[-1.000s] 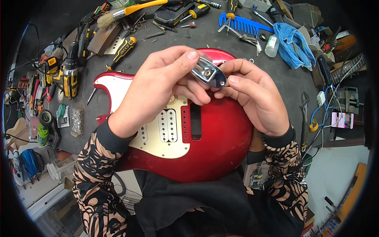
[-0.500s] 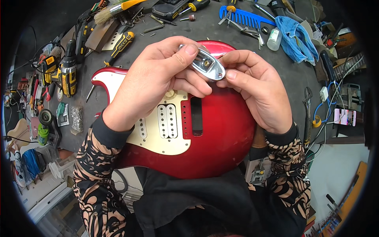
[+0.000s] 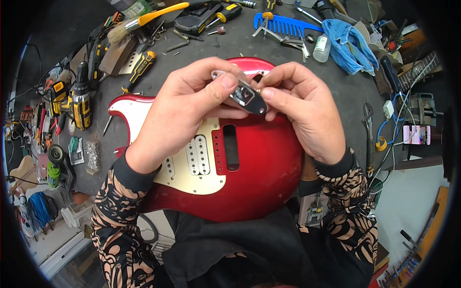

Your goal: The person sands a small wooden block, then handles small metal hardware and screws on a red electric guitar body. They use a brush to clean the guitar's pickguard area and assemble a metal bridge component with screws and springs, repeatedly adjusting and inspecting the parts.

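Note:
Above a red electric guitar body (image 3: 271,158), my left hand (image 3: 177,103) grips a chrome boat-shaped jack plate (image 3: 247,97) between thumb and fingers. The plate is tilted, its recessed cup facing me and a screw hole showing at its lower end. My right hand (image 3: 307,103) is closed at the plate's right edge, thumb and forefinger pinching a small brass-coloured part (image 3: 259,91) that is mostly hidden. Beneath the hands, the body carries a cream pickguard (image 3: 206,183) with a white humbucker pickup (image 3: 198,156). A dark rectangular cavity (image 3: 231,149) lies beside it.
A screwdriver (image 3: 139,71) and a yellow-black drill (image 3: 80,103) lie left on the dark bench. A brush (image 3: 132,28), blue comb (image 3: 288,24), small bottle (image 3: 321,48) and blue cloth (image 3: 348,48) sit at the back. An adjustable wrench (image 3: 368,134) is on the right.
The jack plate has turned in my hands and come slightly lower, its face now darker. My right fingers have shifted up along its edge. The whole view has also moved a little.

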Available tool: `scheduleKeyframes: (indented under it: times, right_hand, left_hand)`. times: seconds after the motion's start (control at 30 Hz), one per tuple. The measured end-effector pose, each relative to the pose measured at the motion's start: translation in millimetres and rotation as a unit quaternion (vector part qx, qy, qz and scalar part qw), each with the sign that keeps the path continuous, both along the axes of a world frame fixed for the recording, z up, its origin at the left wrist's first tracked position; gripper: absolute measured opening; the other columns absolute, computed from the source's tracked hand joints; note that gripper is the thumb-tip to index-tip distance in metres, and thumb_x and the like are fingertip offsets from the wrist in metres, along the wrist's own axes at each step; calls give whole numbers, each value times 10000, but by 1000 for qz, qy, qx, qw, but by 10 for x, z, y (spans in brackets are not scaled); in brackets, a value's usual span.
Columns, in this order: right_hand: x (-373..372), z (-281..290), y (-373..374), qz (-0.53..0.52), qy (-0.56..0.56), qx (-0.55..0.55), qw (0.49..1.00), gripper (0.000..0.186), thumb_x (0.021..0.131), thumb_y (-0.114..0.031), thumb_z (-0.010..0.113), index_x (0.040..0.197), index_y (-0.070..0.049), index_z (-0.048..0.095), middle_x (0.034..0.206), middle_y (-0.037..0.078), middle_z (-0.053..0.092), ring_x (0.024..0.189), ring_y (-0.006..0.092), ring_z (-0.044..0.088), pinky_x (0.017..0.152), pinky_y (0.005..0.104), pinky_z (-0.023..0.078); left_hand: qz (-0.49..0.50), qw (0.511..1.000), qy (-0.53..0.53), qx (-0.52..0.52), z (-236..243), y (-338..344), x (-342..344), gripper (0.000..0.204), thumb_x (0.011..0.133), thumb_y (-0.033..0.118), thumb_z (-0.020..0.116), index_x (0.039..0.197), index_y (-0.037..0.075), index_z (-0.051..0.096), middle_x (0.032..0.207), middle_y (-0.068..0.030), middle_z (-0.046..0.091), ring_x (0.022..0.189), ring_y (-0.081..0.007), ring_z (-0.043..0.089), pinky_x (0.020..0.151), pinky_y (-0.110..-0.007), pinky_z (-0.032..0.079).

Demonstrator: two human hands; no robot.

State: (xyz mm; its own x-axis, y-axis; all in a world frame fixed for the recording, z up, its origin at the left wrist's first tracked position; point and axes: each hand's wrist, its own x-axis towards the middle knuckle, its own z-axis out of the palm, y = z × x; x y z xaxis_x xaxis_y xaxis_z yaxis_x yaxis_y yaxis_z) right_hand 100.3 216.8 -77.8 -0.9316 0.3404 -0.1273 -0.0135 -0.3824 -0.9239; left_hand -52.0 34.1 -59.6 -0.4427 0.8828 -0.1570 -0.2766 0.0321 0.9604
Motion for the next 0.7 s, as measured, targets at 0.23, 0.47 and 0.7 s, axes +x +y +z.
scheduleKeyframes:
  times: [0.23, 0.47, 0.7]
  right_hand:
    - [-9, 53, -6, -5, -19, 77, 997, 197, 1041, -35, 737, 1224, 0, 672, 1048, 22, 723, 858, 65, 683, 728, 220, 544]
    - [-23, 95, 688, -149, -41, 388, 909, 159, 1007, -46, 711, 1145, 32, 714, 1029, 53, 739, 871, 116, 689, 764, 293, 556]
    - [2, -244, 942, -60, -107, 631, 766, 151, 960, -85, 733, 1100, -29, 733, 1024, 143, 718, 963, 321, 715, 843, 420, 572]
  left_hand:
    - [26, 1000, -6, -3, 0, -12, -5, 314, 1175, 260, 585, 1304, -20, 644, 1210, -153, 758, 1109, -223, 779, 962, -380, 681]
    - [25, 998, -59, 15, -29, -17, -41, 319, 1190, 300, 541, 1282, 1, 607, 1156, -162, 753, 1077, -251, 791, 898, -355, 688]
    - [34, 997, -62, 20, -28, 3, -31, 309, 1189, 302, 543, 1282, 15, 608, 1131, -138, 749, 1004, -214, 792, 844, -329, 685]
